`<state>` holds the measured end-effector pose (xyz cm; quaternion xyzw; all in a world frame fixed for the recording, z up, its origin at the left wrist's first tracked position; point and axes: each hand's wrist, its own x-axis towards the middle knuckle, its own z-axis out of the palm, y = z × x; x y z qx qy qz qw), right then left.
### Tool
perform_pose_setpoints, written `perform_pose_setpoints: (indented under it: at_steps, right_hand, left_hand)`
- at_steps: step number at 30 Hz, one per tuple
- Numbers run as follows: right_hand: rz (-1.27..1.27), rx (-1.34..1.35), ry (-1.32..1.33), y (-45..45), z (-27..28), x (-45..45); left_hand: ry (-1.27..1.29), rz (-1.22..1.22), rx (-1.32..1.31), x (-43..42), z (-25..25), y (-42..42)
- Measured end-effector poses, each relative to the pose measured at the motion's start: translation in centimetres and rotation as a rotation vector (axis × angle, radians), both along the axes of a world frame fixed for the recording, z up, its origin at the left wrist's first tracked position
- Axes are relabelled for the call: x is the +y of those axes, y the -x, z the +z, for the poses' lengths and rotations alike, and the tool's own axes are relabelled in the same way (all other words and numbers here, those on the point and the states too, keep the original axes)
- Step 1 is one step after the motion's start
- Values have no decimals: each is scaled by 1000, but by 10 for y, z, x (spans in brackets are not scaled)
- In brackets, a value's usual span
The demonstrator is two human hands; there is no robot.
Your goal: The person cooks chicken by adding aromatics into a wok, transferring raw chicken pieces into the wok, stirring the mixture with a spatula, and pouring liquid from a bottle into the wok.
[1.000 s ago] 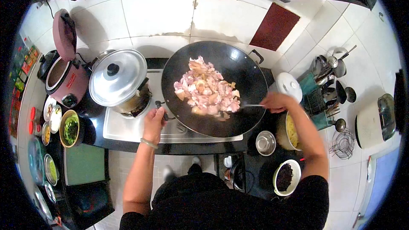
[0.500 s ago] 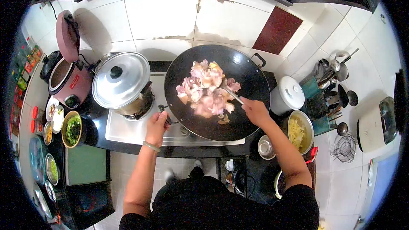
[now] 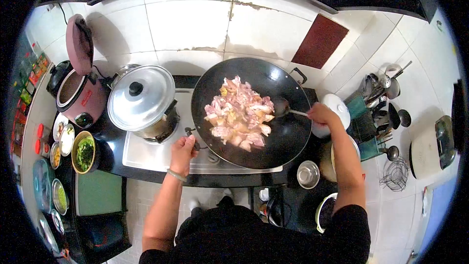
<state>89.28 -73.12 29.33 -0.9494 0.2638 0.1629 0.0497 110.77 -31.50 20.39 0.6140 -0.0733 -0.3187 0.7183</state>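
Nearest the bench [image 3: 110, 160] edge, the left hand [image 3: 182, 150] is closed on the black wok handle [image 3: 196, 145]; the right hand [image 3: 321, 113] grips a metal ladle [image 3: 295, 112], its rounded bowl beside glistening, pale pink meat chunks [image 3: 239, 113]. These lie heaped in the broad, dark wok [image 3: 288, 142] on the stove [image 3: 141, 155]. Beyond stand glossy white tiles [image 3: 188, 22], brown-stained along their joints.

The scene is viewed from the head, forward and steeply down, with the wok [image 3: 288, 139] centred and both forearms seen from above.
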Motion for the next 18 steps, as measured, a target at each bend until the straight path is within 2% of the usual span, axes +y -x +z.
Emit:
perform_pose_setpoints:
  at_steps: [1, 3, 5, 6, 8, 10, 11, 13, 14, 16, 18]
  right_hand:
    - [60, 13, 19, -17, -19, -15]
    - [375, -10, 244, -58, -36, -30]
    - [162, -124, 266, -104, -19, 2]
    - [-188, -175, 119, -124, 6, 32]
    - [115, -137, 231, -148, 14, 46]
    - [246, 3, 246, -166, 31, 73]
    - [243, 5, 241, -167, 33, 86]
    - [470, -98, 250, -157, 34, 112]
    - [465, -93, 246, -144, 36, 122]
    - [638, -198, 222, -114, 40, 144]
    - [631, -157, 218, -78, 45, 152]
  left_hand:
    - [-12, 9, -1, -1, 3, 2]
    - [-19, 13, -19, -1, 3, 3]
    - [-21, 11, -19, -2, 2, 2]
    - [-18, 3, -12, -1, 2, 2]
    - [-22, 7, -12, -3, 4, 3]
    - [-38, 17, -66, -4, 2, 4]
    - [-15, 13, -72, -3, -5, 2]
    - [-24, 21, -83, -5, 3, 4]
    - [-30, 32, -96, -5, 5, 5]
    - [-31, 30, -110, -5, 3, 4]
    - [-6, 57, -32, -6, 5, 4]
